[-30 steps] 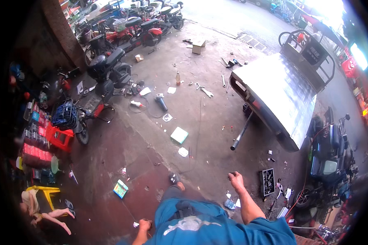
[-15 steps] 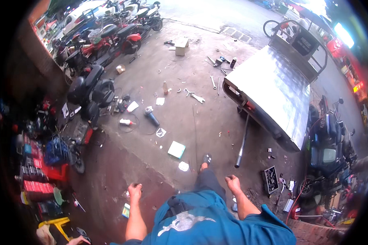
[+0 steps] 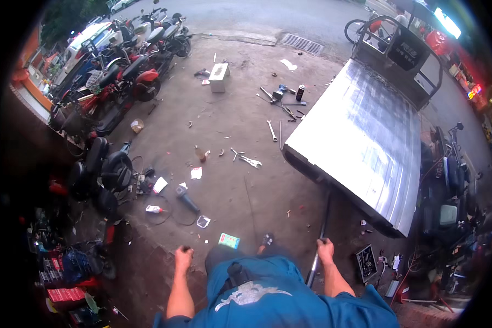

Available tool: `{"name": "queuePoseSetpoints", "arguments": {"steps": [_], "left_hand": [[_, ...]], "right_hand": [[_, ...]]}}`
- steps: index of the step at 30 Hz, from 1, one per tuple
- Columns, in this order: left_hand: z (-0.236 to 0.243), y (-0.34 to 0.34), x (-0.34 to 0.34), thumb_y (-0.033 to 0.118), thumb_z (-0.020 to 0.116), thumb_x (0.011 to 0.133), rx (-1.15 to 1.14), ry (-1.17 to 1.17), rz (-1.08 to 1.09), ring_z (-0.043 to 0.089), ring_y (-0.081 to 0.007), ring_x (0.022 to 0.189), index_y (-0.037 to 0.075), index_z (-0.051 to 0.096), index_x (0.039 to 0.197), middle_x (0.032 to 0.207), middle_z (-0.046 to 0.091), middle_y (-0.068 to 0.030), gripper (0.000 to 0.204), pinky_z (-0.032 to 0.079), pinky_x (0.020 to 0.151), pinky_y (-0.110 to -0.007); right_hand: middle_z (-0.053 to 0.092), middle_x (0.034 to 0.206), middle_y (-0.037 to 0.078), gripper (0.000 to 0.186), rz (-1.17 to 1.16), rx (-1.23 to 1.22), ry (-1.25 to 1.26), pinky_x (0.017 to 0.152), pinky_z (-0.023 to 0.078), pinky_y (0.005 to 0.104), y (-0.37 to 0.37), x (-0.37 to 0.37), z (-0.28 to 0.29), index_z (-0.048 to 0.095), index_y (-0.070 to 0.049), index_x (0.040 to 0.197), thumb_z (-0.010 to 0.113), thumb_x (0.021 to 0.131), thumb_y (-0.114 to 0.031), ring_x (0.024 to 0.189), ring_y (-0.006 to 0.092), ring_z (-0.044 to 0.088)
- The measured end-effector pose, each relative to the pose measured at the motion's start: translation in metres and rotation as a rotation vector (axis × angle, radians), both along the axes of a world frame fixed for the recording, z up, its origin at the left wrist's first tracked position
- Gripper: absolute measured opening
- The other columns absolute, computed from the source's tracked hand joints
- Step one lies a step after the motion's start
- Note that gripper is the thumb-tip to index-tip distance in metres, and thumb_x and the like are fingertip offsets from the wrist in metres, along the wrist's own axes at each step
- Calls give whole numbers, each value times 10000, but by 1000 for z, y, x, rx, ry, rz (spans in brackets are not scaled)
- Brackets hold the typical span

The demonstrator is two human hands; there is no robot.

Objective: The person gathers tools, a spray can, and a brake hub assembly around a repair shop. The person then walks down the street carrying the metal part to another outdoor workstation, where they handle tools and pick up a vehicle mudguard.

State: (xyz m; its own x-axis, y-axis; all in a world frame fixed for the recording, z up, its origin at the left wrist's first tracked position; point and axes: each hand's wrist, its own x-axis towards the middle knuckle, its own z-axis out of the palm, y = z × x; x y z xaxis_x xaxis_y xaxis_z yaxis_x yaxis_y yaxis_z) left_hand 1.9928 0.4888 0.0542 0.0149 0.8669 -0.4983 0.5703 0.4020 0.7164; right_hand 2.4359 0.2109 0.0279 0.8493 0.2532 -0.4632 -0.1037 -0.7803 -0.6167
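My left hand [image 3: 183, 257] hangs at my left side, fingers curled in, nothing visible in them; bare floor lies beneath. On the other side my right hand [image 3: 325, 250] is also curled and passes in front of a long metal pole [image 3: 314, 267]. Whether it touches the pole cannot be told; the grip shows no change. The pole slopes down from under the edge of a flatbed cargo vehicle [image 3: 361, 142]. A green-and-white box [image 3: 229, 240] lies close to my feet. Left of it are an angle grinder [image 3: 187, 198] and a white bottle with a red cap [image 3: 154, 209].
Wrenches [image 3: 271, 131], an adjustable wrench [image 3: 251, 162], a spray can [image 3: 300, 92] and a box-shaped stool [image 3: 218, 77] are scattered ahead. Motorbikes [image 3: 131, 76] line the left. A tray of small parts [image 3: 366, 262] sits at right, near a parked scooter [image 3: 448, 191].
I have moved forward: the box, grinder and flatbed vehicle are nearer. My right hand now overlaps the pole in view, where before it was apart from it. Both hands stay curled.
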Motion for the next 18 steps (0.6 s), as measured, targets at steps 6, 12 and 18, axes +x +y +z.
{"name": "queuePoseSetpoints", "arguments": {"steps": [6, 12, 18], "left_hand": [[1, 86, 34, 80, 605, 718, 2, 96, -59, 551, -148, 550, -53, 596, 881, 653, 592, -91, 211, 439, 501, -267], [-34, 173, 27, 64, 593, 723, -380, 303, -29, 523, -162, 458, -25, 577, 818, 599, 560, -87, 131, 395, 396, -286], [-27, 341, 74, 43, 579, 722, -300, 85, 3, 503, -149, 449, -19, 561, 785, 591, 543, -73, 90, 367, 385, -267]], "right_hand": [[628, 920, 181, 300, 97, 119, -32, 773, 445, 340, 119, 66, -8, 600, 13, 970, 587, 779, -217, 861, 284, 601], [562, 701, 22, 221, -39, 426, 73, 494, 395, 214, 240, 71, -51, 582, 10, 951, 592, 801, -152, 583, 80, 502], [597, 751, 59, 300, -116, 167, -11, 575, 440, 247, 306, 65, -74, 580, 35, 988, 612, 766, -163, 634, 127, 545]]}}
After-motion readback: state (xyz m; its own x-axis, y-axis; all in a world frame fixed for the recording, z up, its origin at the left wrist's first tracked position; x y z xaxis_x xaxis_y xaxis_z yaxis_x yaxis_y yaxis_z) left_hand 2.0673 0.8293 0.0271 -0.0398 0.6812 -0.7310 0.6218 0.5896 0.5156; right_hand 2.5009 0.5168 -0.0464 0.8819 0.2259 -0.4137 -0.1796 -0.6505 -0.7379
